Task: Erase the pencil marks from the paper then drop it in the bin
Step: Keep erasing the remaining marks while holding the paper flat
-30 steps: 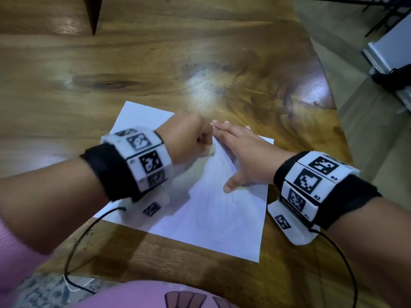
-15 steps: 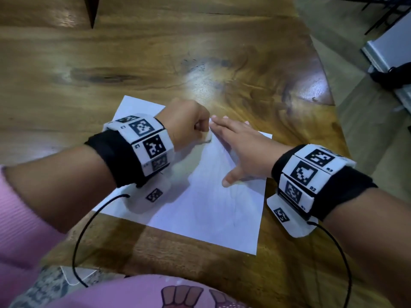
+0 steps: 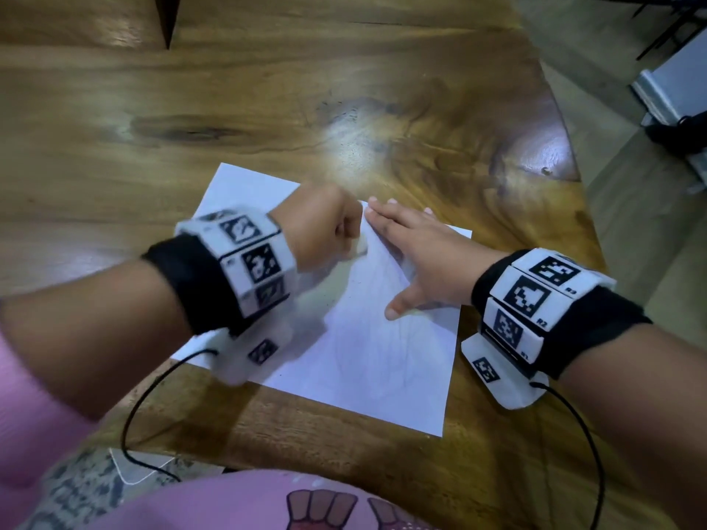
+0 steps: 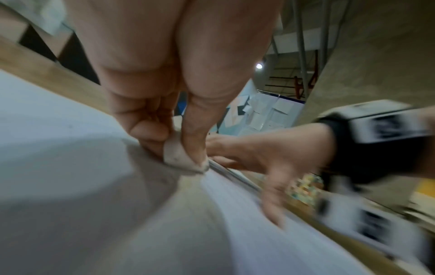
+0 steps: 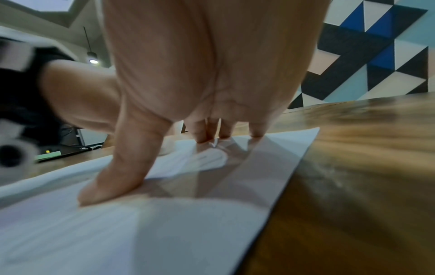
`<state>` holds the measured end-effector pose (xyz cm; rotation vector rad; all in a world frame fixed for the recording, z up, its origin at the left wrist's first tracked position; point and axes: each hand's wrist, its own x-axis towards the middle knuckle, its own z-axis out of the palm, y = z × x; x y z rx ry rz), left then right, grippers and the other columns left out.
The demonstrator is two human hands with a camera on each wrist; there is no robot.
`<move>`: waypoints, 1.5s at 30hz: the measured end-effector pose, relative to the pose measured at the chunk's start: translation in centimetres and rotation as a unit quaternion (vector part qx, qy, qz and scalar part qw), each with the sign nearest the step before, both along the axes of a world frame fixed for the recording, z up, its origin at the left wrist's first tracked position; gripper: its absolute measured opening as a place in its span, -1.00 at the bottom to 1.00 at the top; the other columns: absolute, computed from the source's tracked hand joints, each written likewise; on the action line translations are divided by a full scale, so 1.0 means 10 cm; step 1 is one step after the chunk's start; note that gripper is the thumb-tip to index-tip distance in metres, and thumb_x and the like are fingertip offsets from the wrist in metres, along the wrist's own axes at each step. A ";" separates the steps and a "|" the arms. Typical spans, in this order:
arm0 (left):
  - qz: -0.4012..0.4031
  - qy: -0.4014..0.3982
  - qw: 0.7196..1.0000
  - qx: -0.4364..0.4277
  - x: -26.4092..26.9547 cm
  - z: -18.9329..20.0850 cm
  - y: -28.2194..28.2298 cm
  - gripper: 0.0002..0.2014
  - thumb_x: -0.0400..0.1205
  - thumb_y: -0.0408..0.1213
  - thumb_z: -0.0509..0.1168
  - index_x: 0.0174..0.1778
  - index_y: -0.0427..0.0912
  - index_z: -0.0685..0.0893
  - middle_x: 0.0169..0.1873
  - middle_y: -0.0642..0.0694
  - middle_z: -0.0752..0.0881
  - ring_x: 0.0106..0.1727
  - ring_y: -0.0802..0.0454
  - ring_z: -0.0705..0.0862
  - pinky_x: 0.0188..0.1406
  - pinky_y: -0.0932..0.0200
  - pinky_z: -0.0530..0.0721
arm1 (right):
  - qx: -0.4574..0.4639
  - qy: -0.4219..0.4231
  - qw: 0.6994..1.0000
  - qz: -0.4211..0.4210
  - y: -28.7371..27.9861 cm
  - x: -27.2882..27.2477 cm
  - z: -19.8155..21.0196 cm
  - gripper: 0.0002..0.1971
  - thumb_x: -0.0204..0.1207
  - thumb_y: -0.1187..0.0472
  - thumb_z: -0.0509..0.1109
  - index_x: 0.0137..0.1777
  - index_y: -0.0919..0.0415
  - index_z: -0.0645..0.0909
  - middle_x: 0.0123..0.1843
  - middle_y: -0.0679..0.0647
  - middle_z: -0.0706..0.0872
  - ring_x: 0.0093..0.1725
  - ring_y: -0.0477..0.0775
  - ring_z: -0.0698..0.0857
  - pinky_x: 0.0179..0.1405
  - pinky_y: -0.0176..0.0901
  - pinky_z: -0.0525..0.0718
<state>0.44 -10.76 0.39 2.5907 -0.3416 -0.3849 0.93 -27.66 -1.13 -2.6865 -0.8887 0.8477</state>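
Observation:
A white sheet of paper with faint pencil lines lies on the wooden table. My left hand is curled into a fist and pinches a small pale eraser, whose edge presses on the paper near the sheet's far middle. My right hand lies flat on the paper's far right part, fingers straight and thumb spread; the right wrist view shows its fingertips and thumb pressing the sheet down. No bin is in view.
The table's right edge curves away to a grey floor, where a dark object lies by a white unit. Black cables run from both wristbands toward my pink-clothed lap. A dark pointed shape stands at the table's far left.
My left hand with the eraser has shifted back and forth a short way over the same spot on the paper. The right hand has stayed flat on the sheet.

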 end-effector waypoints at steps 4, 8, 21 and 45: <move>-0.072 0.060 0.995 0.024 -0.39 -0.04 0.06 -0.87 0.39 -0.17 0.45 -0.39 -0.08 0.66 -0.49 0.09 0.60 -0.42 0.13 0.50 -0.40 0.55 0.35 | -0.005 -0.002 1.000 0.007 0.00 -0.01 0.01 0.26 0.19 -0.10 0.62 0.66 0.14 -0.24 0.69 -0.09 -0.28 0.65 -0.09 -0.26 0.57 -0.07 -0.31; 0.002 -0.012 1.000 0.026 0.04 0.00 0.01 -0.91 0.41 -0.28 0.44 -0.26 -0.22 0.72 -0.49 0.09 0.53 -0.36 0.05 0.47 -0.51 0.41 0.36 | 0.001 -0.004 1.000 -0.001 0.01 -0.01 0.01 0.26 0.17 -0.09 0.64 0.66 0.11 -0.21 0.69 -0.13 -0.25 0.65 -0.11 -0.24 0.57 -0.08 -0.31; -0.011 0.001 1.000 0.021 0.00 -0.04 0.01 -0.96 0.42 -0.32 0.41 -0.26 -0.19 0.71 -0.52 0.13 0.51 -0.38 0.08 0.49 -0.47 0.54 0.28 | 0.006 0.001 1.000 -0.003 0.00 -0.01 0.01 0.26 0.18 -0.08 0.64 0.66 0.10 -0.21 0.68 -0.15 -0.26 0.65 -0.14 -0.26 0.56 -0.10 -0.34; -0.129 0.090 0.987 0.018 -0.70 -0.09 0.31 -0.93 0.34 -0.39 0.43 -0.36 -0.13 0.74 -0.43 0.11 0.68 -0.39 0.27 0.58 -0.35 0.56 0.43 | -0.002 0.001 1.000 -0.002 0.00 -0.01 0.00 0.25 0.21 -0.09 0.61 0.66 0.10 -0.25 0.68 -0.15 -0.28 0.64 -0.14 -0.29 0.57 -0.07 -0.34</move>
